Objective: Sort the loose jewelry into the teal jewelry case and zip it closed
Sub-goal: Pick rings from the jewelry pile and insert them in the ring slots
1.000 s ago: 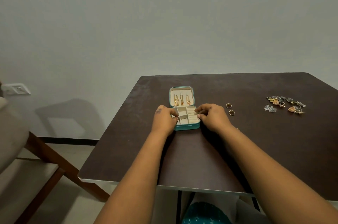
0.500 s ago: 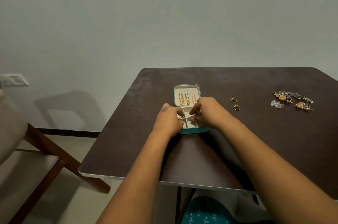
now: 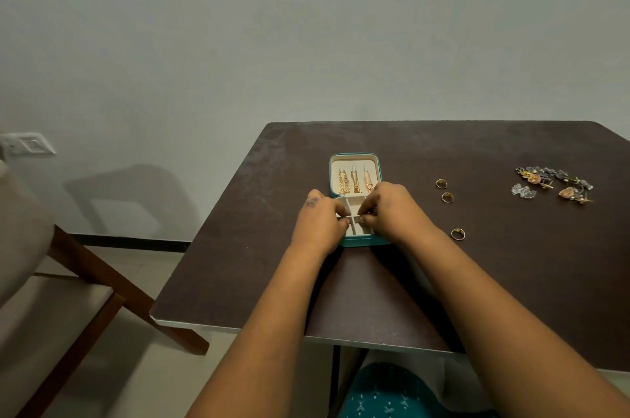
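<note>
It looked like a room in a home: a dark brown table (image 3: 443,264) stood against a plain pale wall (image 3: 306,25), a cushioned wooden chair (image 3: 51,298) sat at the left, and a white wall socket (image 3: 32,144) was mounted low behind it.

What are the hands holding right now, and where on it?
Both the left hand and the right hand have fingers curled over the tray of the open teal jewelry case. What their fingertips pinch, if anything, is too small to tell.
</note>
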